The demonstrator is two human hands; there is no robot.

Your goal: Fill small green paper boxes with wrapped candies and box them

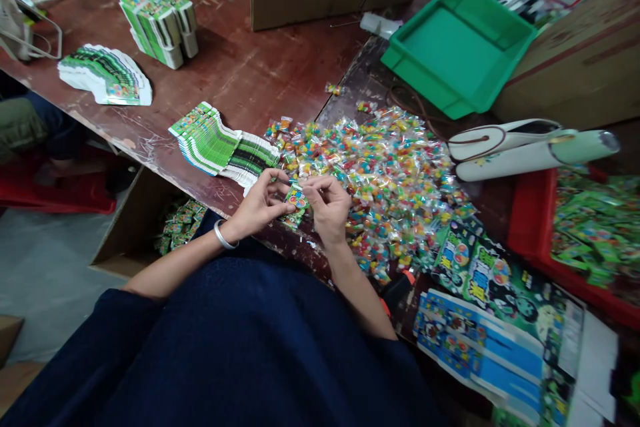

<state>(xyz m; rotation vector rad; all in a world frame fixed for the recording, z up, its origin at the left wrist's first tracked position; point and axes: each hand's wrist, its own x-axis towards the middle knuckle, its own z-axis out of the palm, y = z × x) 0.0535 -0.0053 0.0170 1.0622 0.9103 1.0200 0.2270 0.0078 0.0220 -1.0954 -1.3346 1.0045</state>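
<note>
Between my two hands, at the table's front edge, is a small green printed candy box (296, 199). My left hand (264, 199) is closed around its left side, a silver bangle on the wrist. The fingers of my right hand (330, 205) pinch at its upper right end; exactly what the fingertips grip is partly hidden. Just beyond my hands spreads a big heap of clear candy packets (380, 173) filled with colourful round sweets. To the left of the heap lies a fanned row of flat green cartons (210, 140).
Farther left are another fan of flat cartons (107, 73) and bundled carton stacks (159, 23). A green tray (455, 47) stands at the back right. A red crate (533, 213) holds green packs. Below the table edge, an open cardboard box (117, 240) contains green boxes. Someone's leg shows at far left.
</note>
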